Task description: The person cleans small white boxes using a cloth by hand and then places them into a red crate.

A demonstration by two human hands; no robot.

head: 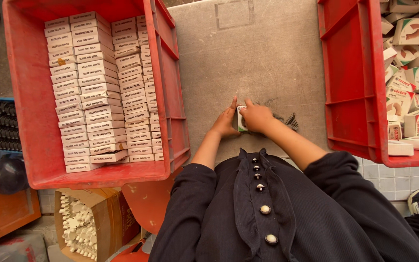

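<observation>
On the left, a red crate (pixel 30 97) holds neat rows of closed white boxes (pixel 98 92). In the middle of the grey counter (pixel 267 48), the left hand (pixel 225 123) and the right hand (pixel 257 116) press a small box (pixel 241 119) between them, fingers closed around its sides. Some dark small parts (pixel 289 120) lie just beside the right hand. To do this well, I think both hands should keep the box square and steady on the counter. At the right, another red crate (pixel 352 82) holds loose boxes (pixel 413 73).

Small box (pixel 241 119) between both hands
</observation>
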